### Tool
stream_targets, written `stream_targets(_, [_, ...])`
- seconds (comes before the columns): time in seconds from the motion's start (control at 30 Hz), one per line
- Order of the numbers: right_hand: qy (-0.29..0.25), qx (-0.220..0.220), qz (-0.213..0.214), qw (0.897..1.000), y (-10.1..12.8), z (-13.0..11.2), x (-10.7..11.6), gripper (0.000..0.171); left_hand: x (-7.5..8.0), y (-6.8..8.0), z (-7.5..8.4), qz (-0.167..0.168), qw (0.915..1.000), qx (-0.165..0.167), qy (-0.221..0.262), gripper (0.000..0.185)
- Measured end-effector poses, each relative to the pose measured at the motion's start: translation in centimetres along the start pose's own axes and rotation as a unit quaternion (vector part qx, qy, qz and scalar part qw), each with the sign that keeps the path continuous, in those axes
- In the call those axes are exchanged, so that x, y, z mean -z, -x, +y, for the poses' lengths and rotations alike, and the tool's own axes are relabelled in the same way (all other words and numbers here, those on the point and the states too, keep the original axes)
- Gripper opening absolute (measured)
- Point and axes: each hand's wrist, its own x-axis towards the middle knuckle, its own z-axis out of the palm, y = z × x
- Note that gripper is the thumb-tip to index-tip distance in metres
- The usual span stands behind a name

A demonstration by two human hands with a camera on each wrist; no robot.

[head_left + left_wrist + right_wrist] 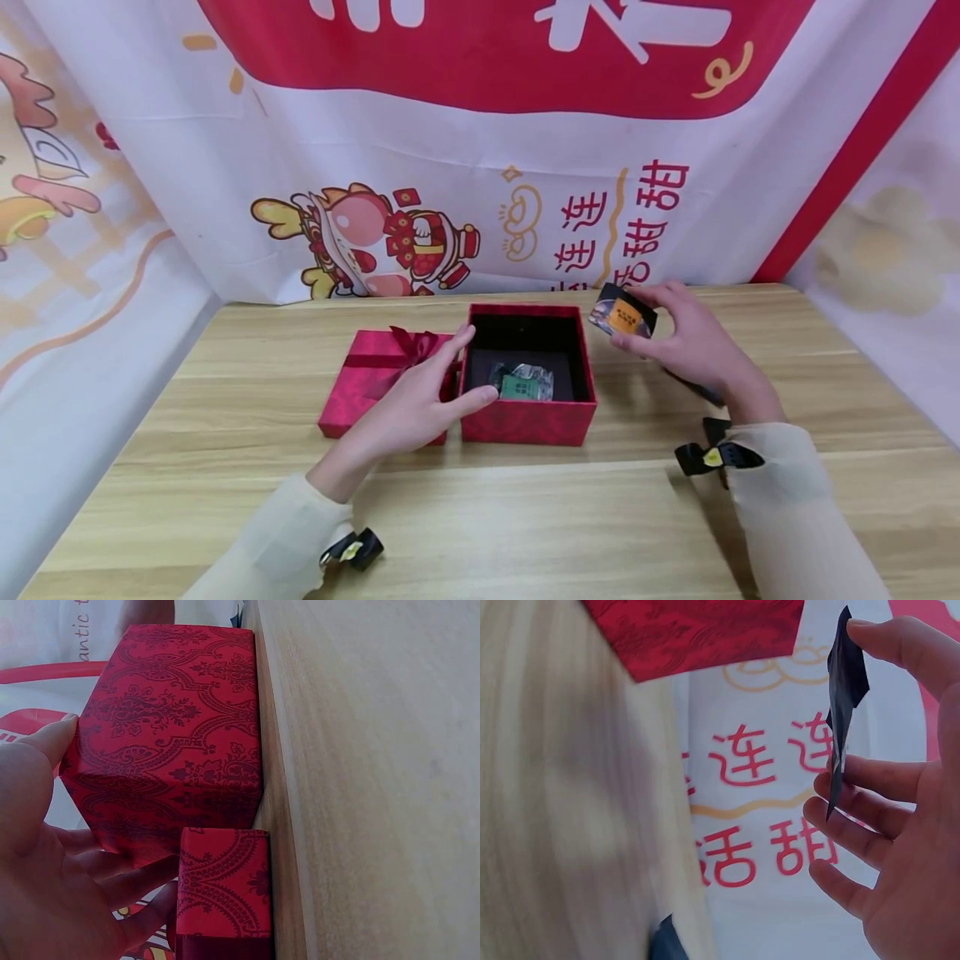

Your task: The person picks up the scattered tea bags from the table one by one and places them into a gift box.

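Observation:
An uncovered red patterned box (525, 423) with a black inside stands mid-table. In it lies a clear-edged packet with a green label (527, 385). My left hand (416, 400) is at the box's front left corner, thumb at the front rim and fingers extended along the left side. In the left wrist view the thumb (56, 739) touches the box's edge. To the right of the box, my right hand (686, 342) pinches a small dark packet with an orange label (626, 315) above the table. Seen from the right wrist, that packet (844, 705) is thin and edge-on.
The red lid (360, 375) with a dark red ribbon bow lies left of the box, partly behind my left hand. Another dark flat piece (697, 389) lies on the wooden table (525, 525) under my right hand. A printed cloth (450, 142) hangs behind.

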Motion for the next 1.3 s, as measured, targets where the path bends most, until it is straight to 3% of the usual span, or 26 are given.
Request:
stream_targets(0.47, [-0.007,0.042,0.031,0.999,0.5,-2.9,-0.4,0.082,0.0,0.0,0.1,0.000,1.0000,0.002,0.001,0.095])
stream_targets(0.97, [0.028,0.104,0.044,0.993,0.4,-6.0,-3.1,0.086,0.0,0.0,0.2,-0.002,1.0000,0.004,0.007,0.096])
stream_targets(1.3, [0.024,0.127,0.028,0.991,0.2,-7.1,-4.9,0.082,0.0,0.1,0.3,-0.004,0.9999,0.011,0.009,0.095])
